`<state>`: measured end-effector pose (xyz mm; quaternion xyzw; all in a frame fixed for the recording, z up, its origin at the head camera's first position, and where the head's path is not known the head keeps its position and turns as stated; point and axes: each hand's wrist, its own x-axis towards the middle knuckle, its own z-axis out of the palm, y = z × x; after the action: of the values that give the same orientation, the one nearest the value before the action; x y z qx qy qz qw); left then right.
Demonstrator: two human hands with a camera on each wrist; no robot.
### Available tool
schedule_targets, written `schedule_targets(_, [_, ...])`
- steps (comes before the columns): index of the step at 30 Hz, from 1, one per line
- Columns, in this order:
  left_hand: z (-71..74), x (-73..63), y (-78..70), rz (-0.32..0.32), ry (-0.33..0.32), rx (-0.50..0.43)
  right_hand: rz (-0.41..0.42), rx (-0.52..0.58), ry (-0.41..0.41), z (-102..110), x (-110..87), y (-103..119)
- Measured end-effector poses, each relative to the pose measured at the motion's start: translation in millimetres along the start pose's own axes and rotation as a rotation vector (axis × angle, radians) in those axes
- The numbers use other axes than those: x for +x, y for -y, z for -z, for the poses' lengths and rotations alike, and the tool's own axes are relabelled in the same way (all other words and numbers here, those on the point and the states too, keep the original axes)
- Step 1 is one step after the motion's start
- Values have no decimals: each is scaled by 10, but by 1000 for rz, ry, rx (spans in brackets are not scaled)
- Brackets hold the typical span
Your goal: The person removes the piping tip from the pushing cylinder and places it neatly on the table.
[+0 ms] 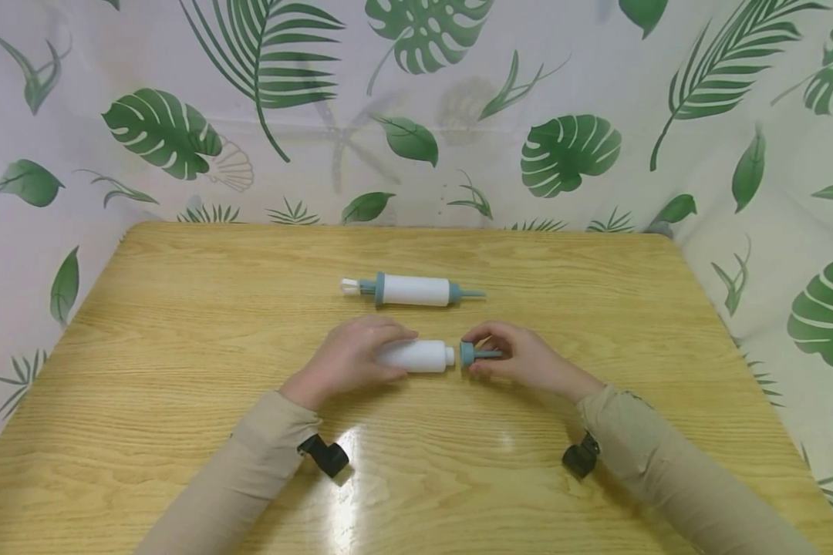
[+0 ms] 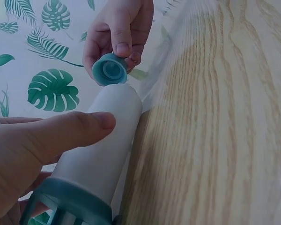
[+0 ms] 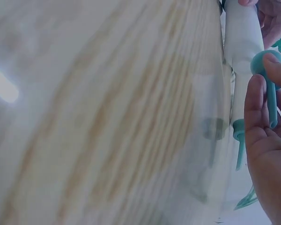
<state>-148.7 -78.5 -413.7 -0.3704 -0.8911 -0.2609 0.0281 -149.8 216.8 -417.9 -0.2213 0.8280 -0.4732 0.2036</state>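
Note:
My left hand (image 1: 359,351) grips a white syringe barrel (image 1: 422,356) low over the table, its narrow neck pointing right. A teal collar (image 2: 77,199) sits at the barrel's rear end in the left wrist view. Just past the neck, my right hand (image 1: 521,358) pinches a teal nozzle cap (image 1: 467,354) between thumb and fingers. The cap's hollow side faces the barrel, with a small gap between them. Its thin spout (image 3: 272,105) points back toward the right palm. Behind both hands a second, whole syringe (image 1: 416,290) lies on its side, teal nozzle to the right.
The wood-grain table (image 1: 215,308) spreads out on all sides of the hands. A white cloth with green leaf prints (image 1: 458,116) hangs behind it and at both sides. Each wrist carries a small black camera (image 1: 329,456).

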Motion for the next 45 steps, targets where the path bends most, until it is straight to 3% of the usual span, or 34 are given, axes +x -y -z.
schedule_targets(8, [-46,21,-72,-5,-35,32,0,2,7,-23,-8,99])
schedule_targets(14, [-62,52,-144,-58,-89,23,12,29,11,-34,-4,153])
schedule_targets(26, [-99,115,-247,-114,-154,-53,67,23,-1,-59,37,198])
schedule_targets(35, [-127,165,-312,-80,-152,-125,91,49,17,-78,66,233])
schedule_targets(45, [-174,204,-337,-104,-195,-210,77,81,18,-93,65,282])
